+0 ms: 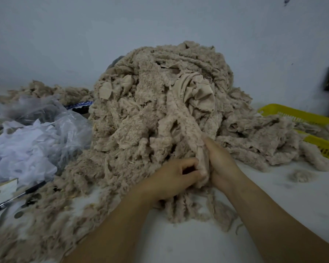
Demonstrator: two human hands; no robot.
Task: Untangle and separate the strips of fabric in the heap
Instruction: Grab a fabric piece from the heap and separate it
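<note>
Left of the heap (160, 103): a clear plastic bag (72, 128), crumpled and open, with white scraps (23, 149) lying in and in front of it. A dark pen (17, 197) lies on the worktop (273, 202) below the bag, at the heap's left fringe.

Heap: beige fleecy strips, tangled, piled against the wall at centre, and spreading down towards the camera.

At the heap's front foot: one strip (201, 164) runs down out of the pile. The left hand (171, 179) pinches it, fingers curled. The right hand (222, 164) grips the same strip from the other side, thumb up along it, fingers wrapped behind and mostly hidden.

Right of the heap: a yellow basket (292, 113), tilted, holding loose beige pieces (323, 130); the heap's edge overlaps its rim.
</note>
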